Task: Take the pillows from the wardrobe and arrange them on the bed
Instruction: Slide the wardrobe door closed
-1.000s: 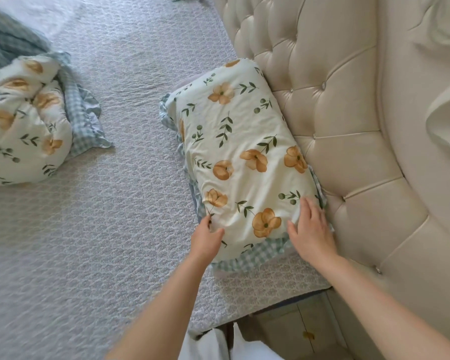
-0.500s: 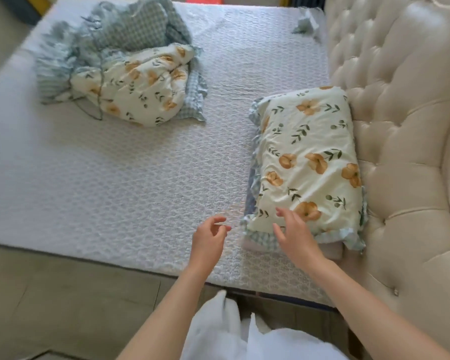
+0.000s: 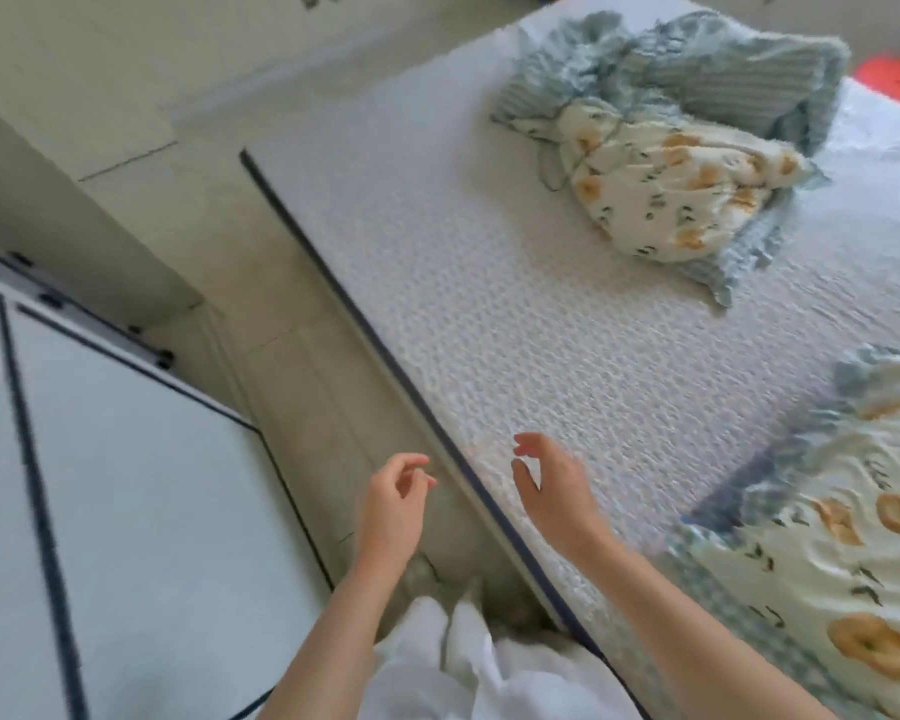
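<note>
**A:** Start with the biggest thing. Why is the bed (image 3: 567, 324) so bare?

**B:** It shows only its quilted white cover, so I judge it is being left open as the place to lay pillows out. Everything else I'll place against it.

**A:** And the white panelled surface (image 3: 141, 511) off the bed's near edge, across the strip of floor?

**B:** It could be a wardrobe door or a cabinet top; the blur does not let me tell which. If it is the wardrobe, the body facing that way would fit going for another pillow.

**A:** Where are the pillows themselves?

**B:** One floral pillow (image 3: 822, 537) lies flat on the bed at the right edge of the view, its checked blue frill spread beside it. It looks set down on purpose, squared and smooth. The crumpled floral bundle (image 3: 666, 184) sits far up the bed, well apart from it, bunched with blue ruffled cloth. That one reads as tossed, not arranged; whether it is a pillow or just a cover I cannot say.

**A:** And the hands?

**B:** Both are empty. The right hand (image 3: 552, 491) hovers over the bed's near edge, fingers loosely curled and spread. The left hand (image 3: 393, 506) hangs just off that edge, above the floor, fingers relaxed and half-curled, gripping nothing.
</note>
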{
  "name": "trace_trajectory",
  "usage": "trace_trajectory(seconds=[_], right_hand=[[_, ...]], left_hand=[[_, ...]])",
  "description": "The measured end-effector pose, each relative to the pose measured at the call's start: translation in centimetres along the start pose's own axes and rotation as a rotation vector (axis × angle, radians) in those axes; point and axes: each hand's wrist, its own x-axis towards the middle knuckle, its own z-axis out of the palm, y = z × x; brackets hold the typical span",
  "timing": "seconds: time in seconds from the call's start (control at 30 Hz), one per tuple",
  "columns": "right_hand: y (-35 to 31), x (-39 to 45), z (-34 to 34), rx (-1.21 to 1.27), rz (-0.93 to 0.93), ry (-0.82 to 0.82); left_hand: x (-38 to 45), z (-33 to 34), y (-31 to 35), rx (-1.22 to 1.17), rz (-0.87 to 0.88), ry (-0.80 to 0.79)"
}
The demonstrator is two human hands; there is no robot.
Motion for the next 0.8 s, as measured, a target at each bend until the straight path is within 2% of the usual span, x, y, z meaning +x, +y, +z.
trace_trajectory(seconds=[0.4,0.57,0.8], right_hand=[[-17.4,7.2,12.7,-0.01,-0.324,-0.292],[-23.8,9.0,17.0,0.03,-0.439,-0.378],[-30.6,11.8,20.0,0.073,-0.555,-0.541]], left_hand=[[3.9,-18.4,-5.6,-0.016,-0.174,0.46],[4.9,-21.8,-5.2,-0.014,-0.171,0.603],[5.5,-24.9,-3.1,0.146,-0.132,0.798]])
